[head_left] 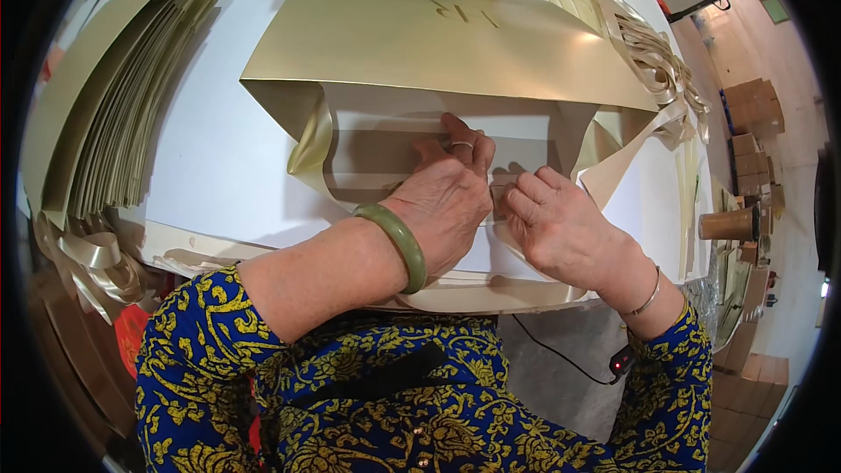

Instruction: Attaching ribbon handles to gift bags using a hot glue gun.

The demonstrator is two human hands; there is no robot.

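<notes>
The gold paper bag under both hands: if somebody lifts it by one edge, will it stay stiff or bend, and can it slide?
The gold paper bag would probably bend: its side fold already curls where it stands open. It looks light for its size, being thin sheet. Its glossy face reflects light, so it may slide easily on the white table; the left hand and right hand press it flat.

Sheet [420, 35] showing pale metallic gold outside, white inside; table [210, 158] showing white; bangle [399, 241] showing jade green; sleeves [210, 359] showing deep blue with yellow floral pattern; stack [123, 96] showing gold; boxes [753, 105] showing brown.
</notes>
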